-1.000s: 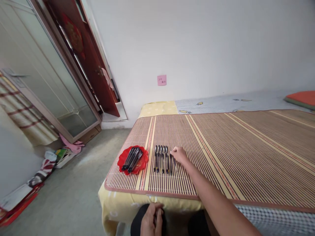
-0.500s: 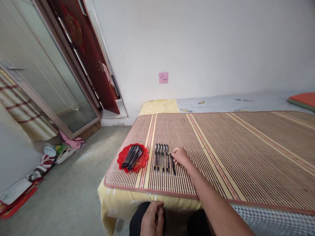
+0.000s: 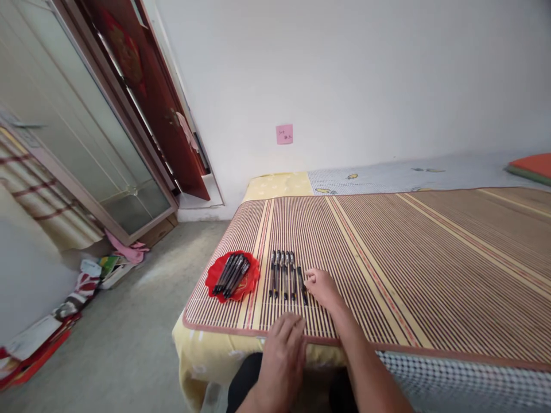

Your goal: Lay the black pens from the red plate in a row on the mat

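Observation:
Several black pens [image 3: 283, 275] lie side by side in a row on the striped bed mat, caps toward the wall. At the right end of the row is one more black pen [image 3: 302, 285], set slightly nearer to me and a little askew. My right hand [image 3: 321, 288] is beside it, fingers curled and pinched against its right side. My left hand [image 3: 284, 347] hovers over the mat's front edge, fingers loosely extended and bent down, with nothing visible in it. Left of the row, a red scalloped plate [image 3: 210, 275] holds a pile of black pens [image 3: 231, 275].
The striped mat [image 3: 379, 246] covers a bed against a white wall, where a pink note [image 3: 284, 134] is stuck. An orange and green cushion [image 3: 531, 169] lies at the far right. Boxes and cloths [image 3: 77, 298] are on the floor at left, near a glass door [image 3: 107, 126].
My left hand has risen from my knee and moved forward to the mat's edge. My right hand has slid slightly toward me along the last pen, whose upper end now shows.

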`<state>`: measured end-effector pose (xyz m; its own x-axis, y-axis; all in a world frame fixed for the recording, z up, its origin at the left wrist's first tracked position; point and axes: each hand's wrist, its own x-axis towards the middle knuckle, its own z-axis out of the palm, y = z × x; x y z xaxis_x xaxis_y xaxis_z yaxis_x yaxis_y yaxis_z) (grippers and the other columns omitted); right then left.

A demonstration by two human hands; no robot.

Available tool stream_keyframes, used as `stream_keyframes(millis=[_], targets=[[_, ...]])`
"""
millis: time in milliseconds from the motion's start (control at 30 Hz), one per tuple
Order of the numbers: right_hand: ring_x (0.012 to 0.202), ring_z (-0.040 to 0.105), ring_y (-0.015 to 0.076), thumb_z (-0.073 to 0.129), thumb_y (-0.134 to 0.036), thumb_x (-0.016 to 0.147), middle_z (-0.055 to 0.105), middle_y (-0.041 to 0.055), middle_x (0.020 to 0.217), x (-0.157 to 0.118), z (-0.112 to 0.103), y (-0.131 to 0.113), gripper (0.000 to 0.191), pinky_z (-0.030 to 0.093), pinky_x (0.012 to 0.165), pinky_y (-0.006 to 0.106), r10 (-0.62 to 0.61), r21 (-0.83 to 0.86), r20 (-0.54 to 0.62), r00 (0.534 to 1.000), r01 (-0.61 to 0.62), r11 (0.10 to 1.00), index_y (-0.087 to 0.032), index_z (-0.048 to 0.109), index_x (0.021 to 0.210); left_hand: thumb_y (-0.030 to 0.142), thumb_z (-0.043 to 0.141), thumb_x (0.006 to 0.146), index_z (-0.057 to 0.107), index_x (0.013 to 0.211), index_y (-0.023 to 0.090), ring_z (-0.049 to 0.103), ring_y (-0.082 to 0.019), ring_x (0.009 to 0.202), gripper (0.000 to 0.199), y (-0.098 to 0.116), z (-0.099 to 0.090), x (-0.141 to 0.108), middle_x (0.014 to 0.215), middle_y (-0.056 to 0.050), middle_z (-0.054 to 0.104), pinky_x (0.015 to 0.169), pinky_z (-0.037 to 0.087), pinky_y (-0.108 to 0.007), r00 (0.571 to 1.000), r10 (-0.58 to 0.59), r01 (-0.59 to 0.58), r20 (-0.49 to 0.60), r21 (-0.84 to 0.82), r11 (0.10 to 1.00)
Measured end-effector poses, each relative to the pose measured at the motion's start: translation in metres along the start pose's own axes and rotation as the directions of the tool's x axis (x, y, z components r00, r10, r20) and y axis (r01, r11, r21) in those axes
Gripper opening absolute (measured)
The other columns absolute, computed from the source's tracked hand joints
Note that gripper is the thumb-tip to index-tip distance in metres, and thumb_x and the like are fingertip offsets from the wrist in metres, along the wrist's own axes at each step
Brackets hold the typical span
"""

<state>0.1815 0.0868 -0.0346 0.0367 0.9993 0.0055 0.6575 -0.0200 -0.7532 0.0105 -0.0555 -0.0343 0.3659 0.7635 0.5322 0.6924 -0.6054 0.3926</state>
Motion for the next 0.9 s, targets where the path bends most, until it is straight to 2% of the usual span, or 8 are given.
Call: stream_keyframes(millis=[67,133,233,400,700,900], targets=[[0.090,0.072,0.0194,0.056,-0.009,0.081,0.077,0.0115,0.104,-0.002,0.002,0.000,0.036,0.048,0.073,0.024,-0.017,-0.009,-0.001,1.000,0.017,1.000,-0.013,0.073,0.113,0.011,0.051,0.094,0.059,0.133,0.016,0.056,-0.030,0.130,0.040,-0.001,0.006,0.029,0.129,-0.013,0.067,0.109,0.049,-0.050,0.998,0.026,-0.031,0.057,0.096,0.995],[0.093,0.071,0.0200,0.055,-0.007,0.080,0.077,0.0117,0.104,-0.003,0.004,0.001,0.038,0.047,0.077,0.024,-0.028,-0.016,-0.002,1.000,0.028,0.999,-0.013,0.073,0.113,0.013,0.055,0.093,0.058,0.136,0.016,0.052,-0.032,0.134,0.043,-0.005,0.016,0.051,0.133,-0.012,0.066,0.112,0.045,-0.054,0.995,0.036,-0.050,0.089,0.159,0.986],[0.091,0.070,0.0196,0.054,-0.006,0.080,0.078,0.0105,0.101,-0.003,0.005,0.002,0.040,0.046,0.078,0.025,-0.037,-0.020,0.003,0.999,0.037,0.999,-0.014,0.072,0.116,0.014,0.058,0.092,0.055,0.139,0.018,0.050,-0.031,0.137,0.047,-0.013,0.028,0.066,0.137,-0.011,0.064,0.115,0.041,-0.056,0.994,0.023,-0.043,0.109,0.189,0.981],[0.094,0.070,0.0193,0.055,-0.009,0.083,0.077,0.0079,0.101,-0.005,0.005,0.003,0.038,0.045,0.080,0.024,-0.064,-0.024,0.014,0.998,0.065,0.998,-0.016,0.072,0.117,0.011,0.061,0.089,0.061,0.130,0.017,0.050,-0.032,0.136,0.041,-0.022,0.034,0.069,0.130,-0.010,0.068,0.116,0.038,-0.059,0.992,-0.021,-0.005,0.125,0.201,0.980],[0.102,0.070,0.0204,0.053,-0.008,0.086,0.076,0.0107,0.110,-0.008,0.002,-0.004,0.039,0.046,0.084,0.025,-0.073,-0.066,0.013,0.997,0.074,0.995,-0.016,0.072,0.118,0.007,0.056,0.090,0.063,0.125,0.021,0.049,-0.031,0.137,0.038,-0.031,0.037,0.069,0.129,-0.009,0.067,0.116,0.037,-0.059,0.993,0.004,-0.032,0.115,0.248,0.968],[0.109,0.068,0.0221,0.053,-0.007,0.086,0.074,0.0124,0.118,-0.011,0.001,-0.009,0.040,0.046,0.089,0.027,-0.083,-0.085,0.023,0.996,0.085,0.993,-0.015,0.072,0.120,0.009,0.054,0.093,0.065,0.121,0.021,0.049,-0.029,0.137,0.033,-0.035,0.036,0.067,0.125,-0.008,0.069,0.116,0.037,-0.058,0.995,-0.022,-0.005,0.099,0.264,0.965]])
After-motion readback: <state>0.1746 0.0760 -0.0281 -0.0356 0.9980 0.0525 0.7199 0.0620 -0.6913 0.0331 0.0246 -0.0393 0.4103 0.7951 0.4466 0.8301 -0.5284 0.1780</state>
